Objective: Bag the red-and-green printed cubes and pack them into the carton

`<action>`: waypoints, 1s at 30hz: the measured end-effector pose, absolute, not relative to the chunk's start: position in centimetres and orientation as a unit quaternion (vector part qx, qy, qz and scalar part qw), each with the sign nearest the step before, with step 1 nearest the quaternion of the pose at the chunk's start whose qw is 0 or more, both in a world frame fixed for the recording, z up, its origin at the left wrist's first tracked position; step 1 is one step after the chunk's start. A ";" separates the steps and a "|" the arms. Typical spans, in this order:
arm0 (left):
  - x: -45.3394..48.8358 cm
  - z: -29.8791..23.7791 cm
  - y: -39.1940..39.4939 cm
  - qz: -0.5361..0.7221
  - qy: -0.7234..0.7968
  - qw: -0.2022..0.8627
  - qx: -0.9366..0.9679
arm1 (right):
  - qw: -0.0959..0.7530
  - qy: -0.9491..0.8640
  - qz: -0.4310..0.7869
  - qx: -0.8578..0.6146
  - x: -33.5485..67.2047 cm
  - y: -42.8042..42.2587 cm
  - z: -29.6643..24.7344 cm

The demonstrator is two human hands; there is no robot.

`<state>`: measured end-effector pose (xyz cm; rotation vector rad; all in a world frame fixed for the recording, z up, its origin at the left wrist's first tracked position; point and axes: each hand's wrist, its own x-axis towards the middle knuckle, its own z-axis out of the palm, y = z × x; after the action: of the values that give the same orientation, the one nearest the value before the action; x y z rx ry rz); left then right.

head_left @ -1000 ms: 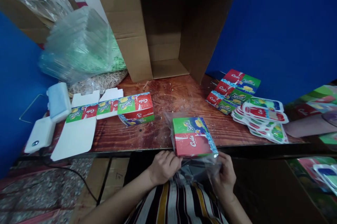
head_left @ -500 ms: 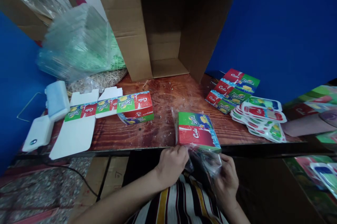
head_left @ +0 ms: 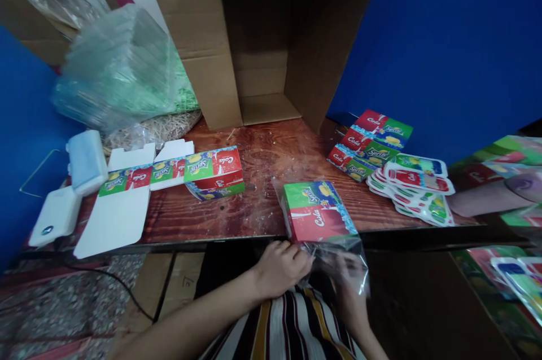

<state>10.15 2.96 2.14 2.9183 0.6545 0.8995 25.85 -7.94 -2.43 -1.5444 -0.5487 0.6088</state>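
Observation:
A printed Cola and Sprite box (head_left: 319,219) sits in a clear plastic bag (head_left: 359,255) at the table's front edge. The bag's loose end hangs over the edge toward me. At the near left of the box, my left hand (head_left: 284,267) is closed on the bag's film, fingers curled. My right hand (head_left: 349,278) is at the bag's loose end on the right, seen partly through the film. Its fingers are smeared by motion, so their grip cannot be made out.
Left on the table lie flattened printed cartons (head_left: 114,219) and a folded box (head_left: 215,171). Rightward are stacked printed boxes (head_left: 368,145) and a pile of bottle-shaped packs (head_left: 412,188). A tall open cardboard box (head_left: 203,61) stands at the back. White devices (head_left: 57,216) sit far left.
The boxed bag has turned slightly and its near end has shifted right. My right hand has moved up and left, in against the bag's loose end. My left hand moved slightly right, still gripping.

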 end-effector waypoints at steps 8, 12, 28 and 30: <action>9.4 2.8 2.5 0.279 0.271 -0.014 0.921 | 0.475 -0.610 0.133 -0.620 24.9 -5.4 -1.7; 8.8 2.7 2.6 0.262 0.220 -0.008 0.939 | 0.447 -0.606 0.081 -0.654 24.2 -3.5 -1.8; 5.7 2.2 3.9 0.101 0.412 0.774 0.470 | 0.454 -0.575 0.200 -0.650 25.2 -5.7 -0.7; 5.7 2.8 3.7 0.069 0.360 0.864 0.345 | 0.460 -0.552 0.230 -0.657 25.0 -6.3 -0.7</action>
<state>5.68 3.75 2.84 0.7239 0.7540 0.1449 25.01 -6.29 -0.70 -1.6169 -1.3585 0.5669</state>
